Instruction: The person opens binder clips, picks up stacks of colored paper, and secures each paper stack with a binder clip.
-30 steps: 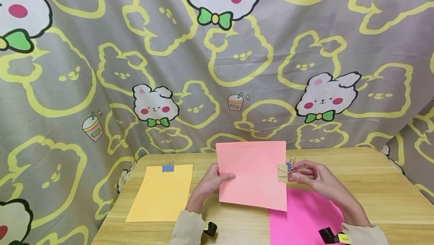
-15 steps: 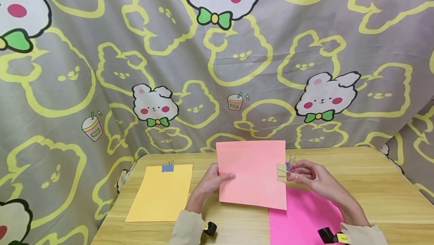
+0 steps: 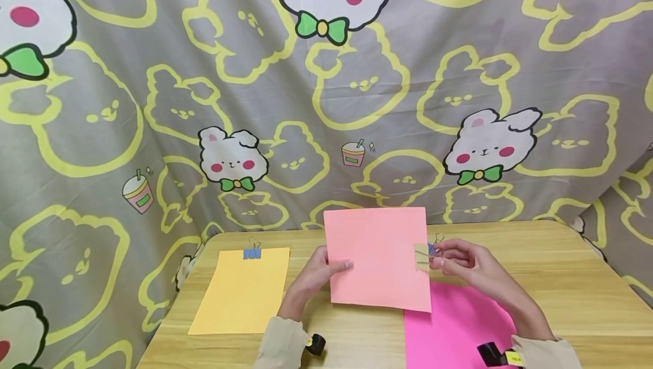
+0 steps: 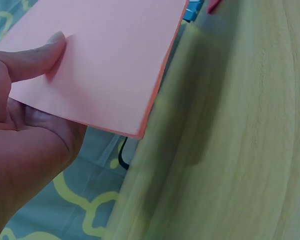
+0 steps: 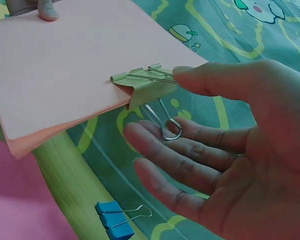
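Note:
My left hand (image 3: 318, 271) grips a stack of pink paper (image 3: 374, 255) by its left edge, thumb lying on the front face and the other fingers behind it. The stack is raised above the table, tilted towards me. On its right edge sits a yellow-green binder clip (image 5: 152, 87). My right hand (image 3: 471, 267) pinches this clip's wire handles. In the right wrist view the thumb lies on the upper handle, while the lower handle (image 5: 172, 131) hangs by the index finger; the remaining fingers are loosely curled below.
On the wooden table (image 3: 576, 295), yellow paper (image 3: 245, 295) with a blue binder clip (image 3: 252, 253) lies at left. Magenta paper (image 3: 459, 329) lies at right, partly under the pink stack and right arm. Another blue binder clip (image 5: 114, 220) is behind the right hand. A patterned curtain (image 3: 306, 102) hangs behind.
The pink stack's right side has shifted slightly left and up, tilting a little. My right hand has moved slightly left with the clip. My left hand has barely moved.

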`<state>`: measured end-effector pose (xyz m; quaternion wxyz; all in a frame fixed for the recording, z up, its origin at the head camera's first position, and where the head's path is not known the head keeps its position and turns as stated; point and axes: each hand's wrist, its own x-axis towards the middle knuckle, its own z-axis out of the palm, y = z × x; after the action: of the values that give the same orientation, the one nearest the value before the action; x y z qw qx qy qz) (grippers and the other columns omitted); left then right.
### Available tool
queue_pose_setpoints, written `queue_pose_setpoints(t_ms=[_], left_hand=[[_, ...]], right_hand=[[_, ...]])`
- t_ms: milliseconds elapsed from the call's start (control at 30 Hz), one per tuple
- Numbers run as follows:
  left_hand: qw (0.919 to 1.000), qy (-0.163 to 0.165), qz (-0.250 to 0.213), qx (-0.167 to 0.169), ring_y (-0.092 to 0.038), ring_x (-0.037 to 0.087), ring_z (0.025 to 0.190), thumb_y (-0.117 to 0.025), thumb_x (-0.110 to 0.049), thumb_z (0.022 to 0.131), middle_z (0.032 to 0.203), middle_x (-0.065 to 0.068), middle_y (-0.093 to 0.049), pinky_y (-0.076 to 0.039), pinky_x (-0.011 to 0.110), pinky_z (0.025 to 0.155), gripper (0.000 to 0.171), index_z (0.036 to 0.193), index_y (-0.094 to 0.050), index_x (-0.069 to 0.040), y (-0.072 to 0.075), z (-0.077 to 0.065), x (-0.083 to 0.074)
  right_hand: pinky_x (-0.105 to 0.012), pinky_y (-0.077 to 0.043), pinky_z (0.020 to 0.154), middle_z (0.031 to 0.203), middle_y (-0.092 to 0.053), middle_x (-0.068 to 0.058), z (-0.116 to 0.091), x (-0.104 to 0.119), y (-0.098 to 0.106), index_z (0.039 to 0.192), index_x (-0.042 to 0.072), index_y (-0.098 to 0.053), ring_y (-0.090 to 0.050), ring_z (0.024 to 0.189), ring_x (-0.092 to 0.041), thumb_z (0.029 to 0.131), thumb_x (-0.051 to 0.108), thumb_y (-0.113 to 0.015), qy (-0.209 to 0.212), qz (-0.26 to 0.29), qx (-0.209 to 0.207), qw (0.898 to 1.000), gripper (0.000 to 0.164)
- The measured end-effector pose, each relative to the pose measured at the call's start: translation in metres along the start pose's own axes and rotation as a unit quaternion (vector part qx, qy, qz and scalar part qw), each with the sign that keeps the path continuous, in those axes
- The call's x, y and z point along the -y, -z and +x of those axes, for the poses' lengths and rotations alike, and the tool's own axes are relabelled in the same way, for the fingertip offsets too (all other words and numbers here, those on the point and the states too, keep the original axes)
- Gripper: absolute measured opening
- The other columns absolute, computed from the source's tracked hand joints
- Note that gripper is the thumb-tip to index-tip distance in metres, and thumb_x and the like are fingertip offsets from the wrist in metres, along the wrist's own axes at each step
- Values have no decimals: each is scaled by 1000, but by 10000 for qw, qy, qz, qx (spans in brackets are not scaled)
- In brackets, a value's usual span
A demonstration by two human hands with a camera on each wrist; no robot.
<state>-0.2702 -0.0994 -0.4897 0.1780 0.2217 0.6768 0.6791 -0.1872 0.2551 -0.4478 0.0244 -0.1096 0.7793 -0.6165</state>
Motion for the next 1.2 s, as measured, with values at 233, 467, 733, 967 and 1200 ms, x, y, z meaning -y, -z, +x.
queue_pose_setpoints(t_ms=[233,467,733,967,1200], left_hand=[[9998,68,-151,131,-71,14,83,-64,-3,99,95,3,-74,-57,29,74,23,120,-62,8,6,-1,1],[9992,-25,-341,210,-72,15,87,-59,-2,102,97,2,-73,-59,33,80,23,122,-61,9,21,-7,-9],[9981,62,266,561,-73,14,85,-61,0,101,98,12,-76,-59,31,75,29,125,-60,16,39,-18,-26],[9868,238,1147,1117,-57,7,66,-60,-1,101,81,14,-71,-47,22,62,24,121,-64,11,21,-18,-34],[9856,148,1146,1232,-38,8,55,-56,-1,103,69,3,-54,-36,23,54,17,113,-64,10,-1,-11,-32]], right_hand=[[-28,-58,83,118,-69,-24,-1,4,-1,134,-12,-55,-71,100,-8,101,14,-67,311,-126,-401,9986,44],[-32,-59,85,119,-70,-24,-4,11,-1,133,-12,-56,-74,100,-14,100,15,-68,267,9,-298,9992,44],[-27,-57,85,117,-73,-15,-4,16,-8,129,-2,-64,-73,103,-17,95,19,-75,124,-80,-125,9998,42],[-33,-60,81,117,-72,-20,2,15,-22,130,-7,-62,-73,100,-15,95,14,-75,335,-32,139,9993,43],[-29,-58,82,116,-72,-17,7,10,-40,130,-6,-62,-72,100,-16,96,17,-74,372,-185,365,9985,43]])
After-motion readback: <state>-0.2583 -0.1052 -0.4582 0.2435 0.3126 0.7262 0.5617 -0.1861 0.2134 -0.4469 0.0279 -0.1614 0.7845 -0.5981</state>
